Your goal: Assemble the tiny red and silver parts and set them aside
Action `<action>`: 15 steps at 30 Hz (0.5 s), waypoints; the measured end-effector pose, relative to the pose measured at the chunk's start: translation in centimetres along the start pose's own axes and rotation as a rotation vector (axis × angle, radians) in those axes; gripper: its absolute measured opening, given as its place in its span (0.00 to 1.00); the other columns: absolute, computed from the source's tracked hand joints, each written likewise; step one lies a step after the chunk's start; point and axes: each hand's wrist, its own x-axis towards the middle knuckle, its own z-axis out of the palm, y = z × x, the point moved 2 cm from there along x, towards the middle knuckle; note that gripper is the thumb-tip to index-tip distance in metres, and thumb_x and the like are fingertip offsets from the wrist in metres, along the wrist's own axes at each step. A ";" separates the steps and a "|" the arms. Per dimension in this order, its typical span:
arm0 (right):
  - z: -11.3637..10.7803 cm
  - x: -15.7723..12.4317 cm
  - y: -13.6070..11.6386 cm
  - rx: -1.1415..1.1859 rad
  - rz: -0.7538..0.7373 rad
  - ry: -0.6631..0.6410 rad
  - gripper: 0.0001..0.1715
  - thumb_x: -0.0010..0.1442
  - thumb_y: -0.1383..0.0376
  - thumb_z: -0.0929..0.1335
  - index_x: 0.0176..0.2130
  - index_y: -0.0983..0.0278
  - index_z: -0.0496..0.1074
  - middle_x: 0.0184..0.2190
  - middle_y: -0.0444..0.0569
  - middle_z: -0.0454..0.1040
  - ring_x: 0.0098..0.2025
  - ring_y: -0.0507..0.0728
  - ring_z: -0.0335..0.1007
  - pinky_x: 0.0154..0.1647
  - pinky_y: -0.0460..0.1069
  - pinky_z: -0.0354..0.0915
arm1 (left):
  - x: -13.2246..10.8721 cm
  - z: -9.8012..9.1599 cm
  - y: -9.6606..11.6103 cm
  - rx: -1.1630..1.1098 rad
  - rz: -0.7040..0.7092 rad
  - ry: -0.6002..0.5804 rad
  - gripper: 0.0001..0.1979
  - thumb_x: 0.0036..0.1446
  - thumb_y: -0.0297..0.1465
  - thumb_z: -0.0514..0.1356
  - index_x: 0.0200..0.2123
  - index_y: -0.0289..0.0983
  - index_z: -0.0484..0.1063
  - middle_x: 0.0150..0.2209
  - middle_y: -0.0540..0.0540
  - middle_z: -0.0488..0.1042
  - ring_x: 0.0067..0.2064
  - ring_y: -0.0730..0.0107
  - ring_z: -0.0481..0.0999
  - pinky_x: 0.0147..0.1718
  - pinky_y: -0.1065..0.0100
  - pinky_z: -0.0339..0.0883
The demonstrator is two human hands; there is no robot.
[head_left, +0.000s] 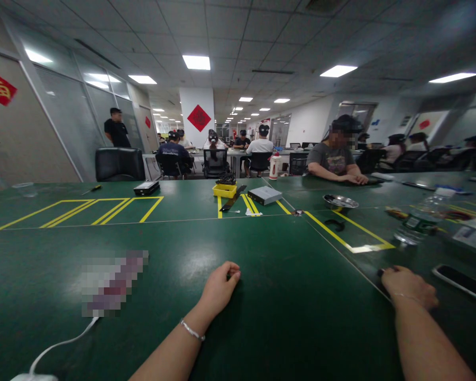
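Note:
My left hand (219, 286) rests on the green tabletop (301, 317), its fingers curled in and the thumb close to them. Nothing shows in it. A bracelet (192, 330) circles that wrist. Farther right, my right hand (408, 287) is closed, knuckles up, beside a seam in the table. A small dark thing (380, 273) pokes out at its fingers; most of it is hidden, so its kind cannot be made out. To the right of this hand lies a phone (466, 284) with a dark screen. Left of my left hand is a blurred-out flat object with a white cable (61, 343).
Ahead are a yellow tray (224, 190), a grey metal box (265, 196), a metal bowl (340, 201) and a black curved piece (335, 226). A water bottle (422, 218) stands to the right. Across the table sits a person (335, 156); others sit farther back.

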 end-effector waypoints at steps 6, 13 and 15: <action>-0.3 -5.0 -6.1 -0.001 -0.440 0.308 0.27 0.51 0.59 0.54 0.48 0.70 0.59 0.48 0.61 0.58 0.51 0.67 0.47 0.44 0.62 0.49 | 0.0 -0.1 0.0 -0.018 -0.013 0.011 0.11 0.49 0.32 0.49 0.37 0.38 0.63 0.35 0.48 0.71 0.38 0.72 0.69 0.37 0.70 0.61; 2.9 -19.1 -15.3 -0.031 -1.157 -0.153 0.29 0.52 0.56 0.54 0.52 0.65 0.52 0.56 0.50 0.46 0.56 0.58 0.41 0.52 0.54 0.45 | 0.2 -0.1 -0.2 0.123 0.044 0.041 0.19 0.48 0.29 0.51 0.46 0.40 0.59 0.51 0.47 0.59 0.46 0.69 0.64 0.45 0.66 0.57; 3.6 -23.0 -15.8 -0.040 -1.273 -0.295 0.31 0.52 0.54 0.54 0.54 0.61 0.48 0.57 0.47 0.40 0.57 0.59 0.35 0.53 0.56 0.42 | 0.2 0.0 0.0 0.178 0.081 0.019 0.22 0.47 0.29 0.51 0.49 0.41 0.57 0.54 0.48 0.54 0.51 0.67 0.58 0.49 0.65 0.52</action>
